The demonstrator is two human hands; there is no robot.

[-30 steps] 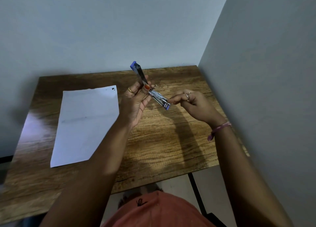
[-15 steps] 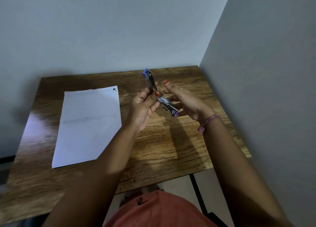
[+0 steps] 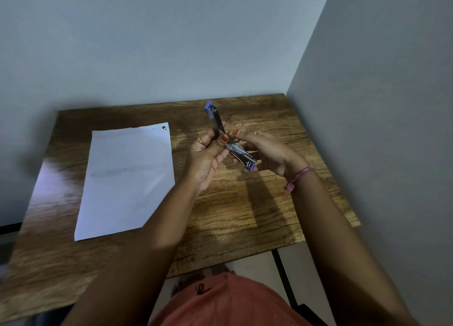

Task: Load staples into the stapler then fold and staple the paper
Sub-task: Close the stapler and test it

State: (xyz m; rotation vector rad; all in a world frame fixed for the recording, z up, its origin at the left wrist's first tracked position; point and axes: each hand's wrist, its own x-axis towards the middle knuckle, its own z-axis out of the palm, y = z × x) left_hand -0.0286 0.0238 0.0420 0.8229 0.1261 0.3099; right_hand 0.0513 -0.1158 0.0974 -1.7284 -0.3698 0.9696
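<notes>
A small blue and silver stapler (image 3: pixel 241 155) is held above the wooden table, swung wide open at its hinge. Its blue-tipped top arm (image 3: pixel 214 116) points up and away, and its metal magazine slants down toward me. My left hand (image 3: pixel 208 156) grips the stapler near the hinge with thumb and fingers. My right hand (image 3: pixel 264 151) cups the magazine from the right, fingers reaching to the hinge. Staples are too small to make out. A white sheet of paper (image 3: pixel 125 178) lies flat on the table to the left, unfolded.
The wooden table (image 3: pixel 245 215) stands in a corner, with a grey wall behind and another close on the right. A small dark mark (image 3: pixel 163 128) sits at the paper's far right corner. A black table leg (image 3: pixel 282 274) shows below the front edge.
My right hand has moved in from the magazine's front tip to wrap around the magazine, fingers up at the hinge. Both hands and the stapler have shifted slightly right in view.
</notes>
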